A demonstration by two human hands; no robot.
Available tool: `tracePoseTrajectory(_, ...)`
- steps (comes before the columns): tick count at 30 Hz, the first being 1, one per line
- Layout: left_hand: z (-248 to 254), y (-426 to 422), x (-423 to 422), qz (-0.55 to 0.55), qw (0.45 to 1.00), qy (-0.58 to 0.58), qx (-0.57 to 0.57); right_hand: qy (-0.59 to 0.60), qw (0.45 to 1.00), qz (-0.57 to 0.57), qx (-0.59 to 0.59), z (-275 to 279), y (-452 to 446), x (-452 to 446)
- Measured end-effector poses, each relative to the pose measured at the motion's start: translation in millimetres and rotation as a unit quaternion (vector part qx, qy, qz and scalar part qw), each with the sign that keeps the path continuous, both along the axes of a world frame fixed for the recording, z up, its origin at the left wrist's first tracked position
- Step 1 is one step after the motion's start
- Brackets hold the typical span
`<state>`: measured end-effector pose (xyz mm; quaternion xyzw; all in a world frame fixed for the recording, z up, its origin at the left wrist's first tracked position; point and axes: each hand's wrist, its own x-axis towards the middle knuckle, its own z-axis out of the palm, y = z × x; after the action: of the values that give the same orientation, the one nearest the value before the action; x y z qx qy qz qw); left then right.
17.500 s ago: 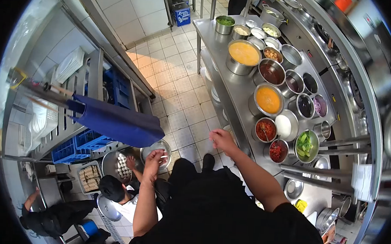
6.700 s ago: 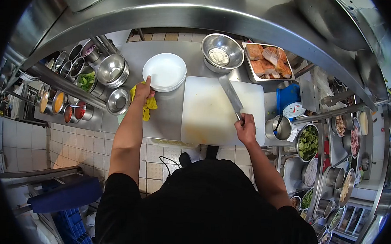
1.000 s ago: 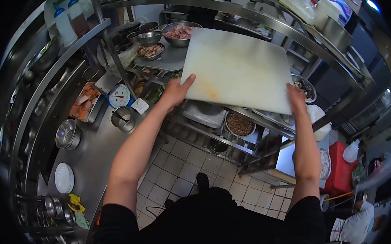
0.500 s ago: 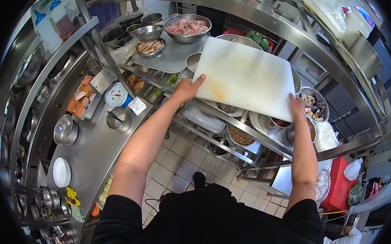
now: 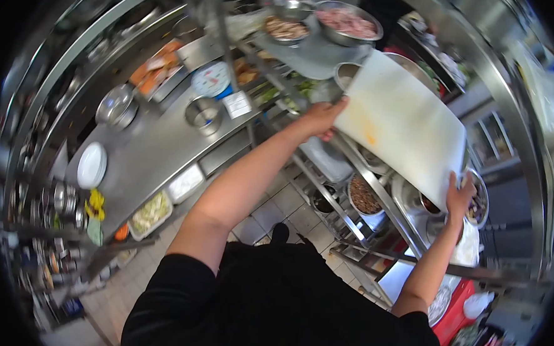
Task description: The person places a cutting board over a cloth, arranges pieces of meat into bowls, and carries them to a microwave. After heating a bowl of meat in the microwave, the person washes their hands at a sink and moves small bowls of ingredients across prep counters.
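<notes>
A white cutting board with an orange stain is held tilted over a metal rack of food containers. My left hand grips its near left corner, thumb on top. At the near right corner my right hand is closed on the board's edge. Beyond the board stands a bowl of pink raw meat, and a smaller bowl of sliced meat is left of that. Under the near edge sits a container of brown minced food. The board hides part of the rack.
The steel counter at left holds white plates, metal bowls, a tray of orange fish pieces, a scale and a pot. Steel posts and a rack rail run close by. A red box is lower right.
Since half a second ago, both hands and the board have shifted right in view and the board has turned clockwise. The view has swung, showing more of the left counter. Earlier, my right hand held a knife.
</notes>
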<state>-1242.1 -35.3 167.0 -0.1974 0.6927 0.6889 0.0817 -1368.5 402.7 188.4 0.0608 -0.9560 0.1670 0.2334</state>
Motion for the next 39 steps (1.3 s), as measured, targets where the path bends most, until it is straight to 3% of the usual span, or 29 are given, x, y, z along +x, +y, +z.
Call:
tracePoseTrajectory(2, 0.0, -1.4, 20.6, 0.017, 1.000, 0.002, 0.002, 0.095, 0.993, -0.003, 0.071, 5.7, -12.2, 14.8)
tracePoseTrajectory(6, -22.9, -14.7, 94.3, 0.070, 0.996, 0.051, 0.033, 0.196, 0.975, 0.023, 0.098, 31.8, -53.9, 49.7)
tracePoseTrajectory(10, -77.5, -66.4, 213.5, 0.170, 0.983, 0.033, 0.055, 0.390, 0.916, 0.089, -0.006, 40.2, -105.0, 79.6)
tracePoseTrajectory(13, -134.3, -123.9, 346.3, 0.345, 0.938, -0.027, -0.009, 0.424, 0.894, 0.135, -0.059, 53.4, -145.3, 103.8)
tracePoseTrajectory(15, -165.6, -160.7, 446.5, 0.504, 0.860, -0.074, -0.039, 0.425, 0.869, 0.210, -0.143, 53.9, -174.0, 107.7)
tracePoseTrajectory(17, -158.7, -187.8, 535.4, 0.611, 0.782, -0.093, -0.078, 0.424, 0.845, 0.268, -0.184, 55.7, -209.3, 119.6)
tracePoseTrajectory(18, -186.2, -210.1, 592.8, 0.651, 0.750, -0.054, -0.102, 0.393, 0.853, 0.283, -0.195, 56.0, -228.5, 131.3)
tracePoseTrajectory(20, -192.9, -238.1, 671.7, 0.713, 0.640, -0.176, -0.226, 0.324, 0.857, 0.317, -0.245, 51.8, -268.2, 158.1)
tracePoseTrajectory(21, -190.9, -249.2, 697.9, 0.718, 0.636, -0.176, -0.223, 0.301, 0.859, 0.325, -0.257, 47.2, -290.4, 176.2)
tracePoseTrajectory(23, -184.0, -266.0, 744.6, 0.707, 0.533, -0.333, -0.324, 0.255, 0.850, 0.363, -0.283, 35.1, -337.8, 218.8)
tracePoseTrajectory(24, -190.3, -273.8, 763.2, 0.708, 0.533, -0.334, -0.320, 0.220, 0.837, 0.396, -0.306, 28.5, -363.2, 245.7)
tracePoseTrajectory(26, -209.2, -288.2, 793.1, 0.604, 0.552, -0.289, -0.496, 0.151, 0.821, 0.470, -0.287, 15.5, -410.8, 298.8)
tracePoseTrajectory(27, -203.8, -294.3, 794.6, 0.554, 0.580, -0.354, -0.481, 0.114, 0.805, 0.515, -0.271, 11.0, -431.5, 323.5)
tracePoseTrajectory(29, -211.8, -300.6, 802.8, 0.530, 0.602, -0.363, -0.475, 0.050, 0.784, 0.568, -0.244, 8.5, -468.6, 370.7)
tracePoseTrajectory(30, -214.4, -300.1, 807.8, 0.505, 0.619, -0.371, -0.474, 0.056, 0.792, 0.582, -0.174, 15.0, -482.3, 390.8)
tracePoseTrajectory(32, -218.1, -295.8, 813.3, 0.513, 0.629, -0.342, -0.474, -0.023, 0.773, 0.602, -0.197, 8.1, -503.3, 414.3)
tracePoseTrajectory(34, -218.1, -280.7, 804.4, 0.476, 0.689, -0.324, -0.440, -0.053, 0.772, 0.595, -0.216, 1.2, -519.1, 433.4)
tracePoseTrajectory(36, -213.9, -254.3, 774.3, 0.501, 0.706, -0.225, -0.447, -0.078, 0.768, 0.606, -0.192, -5.5, -528.6, 445.0)
tracePoseTrajectory(39, -209.7, -246.1, 712.4, 0.462, 0.766, -0.216, -0.391, -0.124, 0.759, 0.613, -0.182, -18.6, -550.0, 461.3)
